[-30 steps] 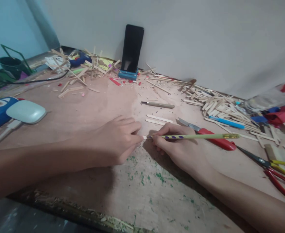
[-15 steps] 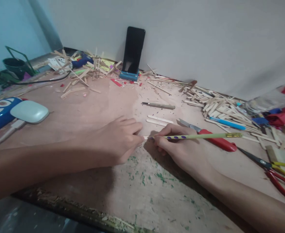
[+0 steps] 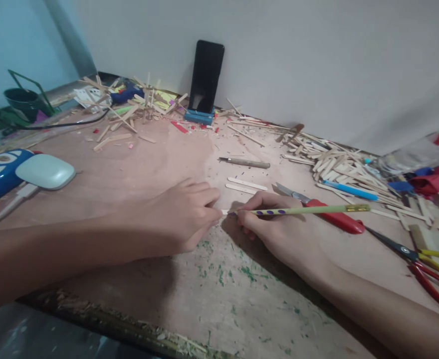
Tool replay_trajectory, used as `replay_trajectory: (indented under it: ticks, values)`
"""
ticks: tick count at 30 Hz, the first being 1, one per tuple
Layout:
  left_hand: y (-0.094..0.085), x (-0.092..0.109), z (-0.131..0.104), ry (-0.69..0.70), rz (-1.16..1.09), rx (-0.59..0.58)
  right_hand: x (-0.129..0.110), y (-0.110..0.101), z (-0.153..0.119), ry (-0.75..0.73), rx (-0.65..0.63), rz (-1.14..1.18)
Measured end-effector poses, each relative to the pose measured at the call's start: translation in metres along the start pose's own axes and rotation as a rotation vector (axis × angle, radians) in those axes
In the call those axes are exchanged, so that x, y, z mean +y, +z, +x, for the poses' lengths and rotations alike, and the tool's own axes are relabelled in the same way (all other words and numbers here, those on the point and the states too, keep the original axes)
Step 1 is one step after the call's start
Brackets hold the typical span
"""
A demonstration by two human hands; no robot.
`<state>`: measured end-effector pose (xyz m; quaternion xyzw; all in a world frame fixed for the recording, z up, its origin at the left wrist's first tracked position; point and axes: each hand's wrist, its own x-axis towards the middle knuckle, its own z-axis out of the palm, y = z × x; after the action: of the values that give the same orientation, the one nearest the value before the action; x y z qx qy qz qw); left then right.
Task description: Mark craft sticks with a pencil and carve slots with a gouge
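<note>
Right hand (image 3: pixel 279 230): thumb and fingers pinched on a pencil (image 3: pixel 309 210) low near its point, eraser end sticking out rightward. Left hand (image 3: pixel 189 214): fingers bunched, thumb and index tips closed on a small wooden stick (image 3: pixel 225 212). Stick is on the table (image 3: pixel 129 159), in the narrow gap between the hands; only a short bit shows, far end hidden by right fingers.

Key relation: stick lies just right of left fingertips, long axis seemingly left-right, roughly in line with pencil. Left hand nearer, touching it; pencil point right at it, exact contact can't tell.

Just beyond the hands: two loose sticks (image 3: pixel 246 189) side by side, then a carving tool (image 3: pixel 249 163). Right of right hand: red-handled knife (image 3: pixel 335 218), scissors (image 3: pixel 405 251). Farther: stick pile (image 3: pixel 339 172) with blue pen (image 3: pixel 350 190) at its near edge, phone (image 3: pixel 206 77) upright in a stand (image 3: pixel 200 117).
</note>
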<state>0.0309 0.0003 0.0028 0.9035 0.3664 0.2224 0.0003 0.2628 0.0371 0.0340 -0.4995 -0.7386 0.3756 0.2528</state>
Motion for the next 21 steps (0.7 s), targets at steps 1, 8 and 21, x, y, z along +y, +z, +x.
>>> replay_trajectory:
  ticks: [1, 8, 21]
  values:
    - [0.0000, 0.0001, -0.0001, 0.000, 0.001, 0.000, -0.0003, 0.0001, 0.0000, 0.000, 0.004, 0.001]
    - [-0.0001, 0.0008, -0.0001, 0.001, -0.004, -0.003, -0.0022, 0.0012, 0.0018, -0.005, -0.008, 0.001]
    - [-0.0002, 0.0002, 0.0004, -0.004, 0.006, -0.031, 0.0001, 0.0021, 0.0036, -0.024, -0.018, 0.022]
